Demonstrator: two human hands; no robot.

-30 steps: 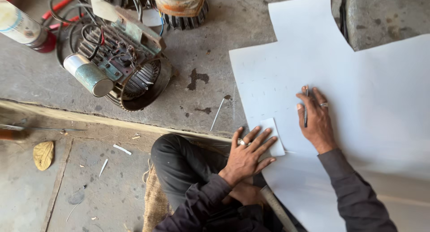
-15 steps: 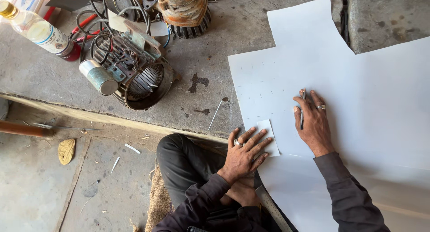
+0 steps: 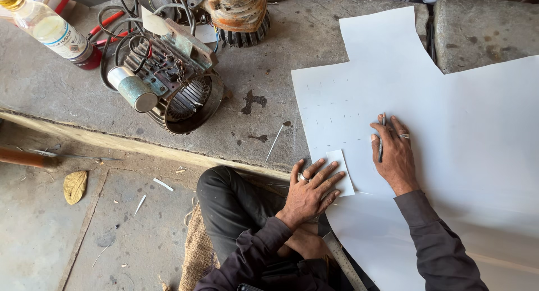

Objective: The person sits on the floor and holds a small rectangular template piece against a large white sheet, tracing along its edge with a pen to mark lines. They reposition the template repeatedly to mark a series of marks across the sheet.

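A large white sheet with small pencil marks lies over the stone slab and my lap. My right hand rests on the sheet and holds a thin pen, tip pointing away from me. My left hand lies flat with fingers spread, pressing a small white paper piece against the sheet's near left edge. Both wrists are in dark sleeves. A ring shows on each hand.
An opened electric motor with a grey capacitor and loose wires sits on the slab at left, a rusty motor part behind it, a bottle at far left. A metal ruler lies by my knee. A dry leaf is on the floor.
The view has shifted, so everything sits lower and further right in frame. My right hand has slid slightly along the sheet with the pen. My left hand still presses the small paper piece.
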